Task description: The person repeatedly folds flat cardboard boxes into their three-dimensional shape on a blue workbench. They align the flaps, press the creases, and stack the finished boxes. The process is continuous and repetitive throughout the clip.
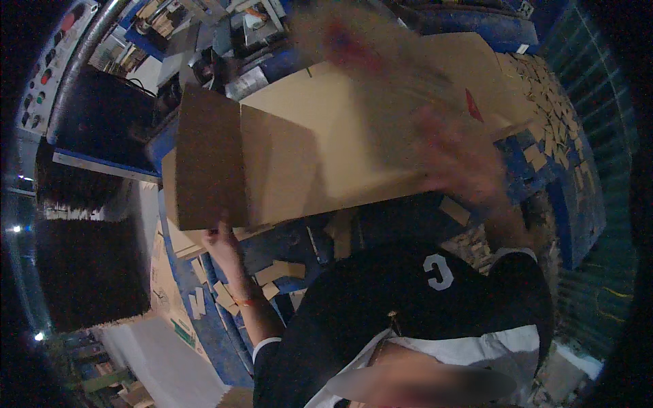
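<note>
A large brown cardboard box blank point(282, 166) lies in front of me, its left panel point(209, 160) bent up. My left hand point(223, 246) pinches the near lower edge of that panel, its fingers partly hidden by the board. On the right, my right hand point(456, 160) is smeared by motion beside a blurred cardboard flap point(408, 75) with red marks. Whether its fingers hold the flap is not clear. Beneath the blank, more cardboard sheets point(190, 241) show at the left corner.
Small cardboard offcuts point(551, 109) cover the blue surface at right, and several more point(280, 273) lie near my left forearm. Machine parts point(252, 41) stand behind the blank. A control panel point(51, 75) with buttons and a dark bristle brush point(95, 265) are at left.
</note>
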{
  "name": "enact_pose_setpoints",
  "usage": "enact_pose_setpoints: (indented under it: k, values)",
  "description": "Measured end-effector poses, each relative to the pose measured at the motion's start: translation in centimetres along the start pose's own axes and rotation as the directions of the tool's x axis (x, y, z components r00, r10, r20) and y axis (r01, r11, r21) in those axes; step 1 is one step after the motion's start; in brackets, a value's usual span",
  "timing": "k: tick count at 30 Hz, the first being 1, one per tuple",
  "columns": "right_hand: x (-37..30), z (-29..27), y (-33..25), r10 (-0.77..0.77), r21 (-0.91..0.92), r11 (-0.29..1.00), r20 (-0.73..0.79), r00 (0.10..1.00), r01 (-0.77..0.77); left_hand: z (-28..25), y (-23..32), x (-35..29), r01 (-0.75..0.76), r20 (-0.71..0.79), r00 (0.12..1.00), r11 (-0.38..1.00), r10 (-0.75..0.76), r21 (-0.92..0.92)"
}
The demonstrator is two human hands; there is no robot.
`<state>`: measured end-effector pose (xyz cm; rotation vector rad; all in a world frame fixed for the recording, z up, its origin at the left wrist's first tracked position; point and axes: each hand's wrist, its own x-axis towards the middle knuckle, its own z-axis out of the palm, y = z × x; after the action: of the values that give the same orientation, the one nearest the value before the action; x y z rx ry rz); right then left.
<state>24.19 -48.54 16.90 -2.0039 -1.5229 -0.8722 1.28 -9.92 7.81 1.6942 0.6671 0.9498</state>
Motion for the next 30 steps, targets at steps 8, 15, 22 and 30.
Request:
enact_pose_setpoints:
  k: [8,15,22,30]
  values:
    - [-2.8,8.8,-2.0,-0.168,0.038,0.986,0.276,0.946,0.164,5.5,5.4,-1.2,-0.774,0.776,0.573,0.487,0.265,0.405]
    - [-1.8,8.8,0.0,-0.283,-0.018,0.952,0.334,0.899,0.307,6.4,5.7,-0.2,-0.798,0.801,0.544,0.449,0.249,0.401]
    - [6.4,14.5,6.3,-0.338,0.196,0.937,0.287,0.896,0.291,8.4,4.5,7.7,-0.676,0.649,0.671,0.655,0.359,0.337]
    - [11.0,25.7,13.5,-0.066,0.344,0.931,0.477,0.876,-0.117,15.7,4.0,14.5,-0.747,0.55,0.62,0.636,0.559,0.196]
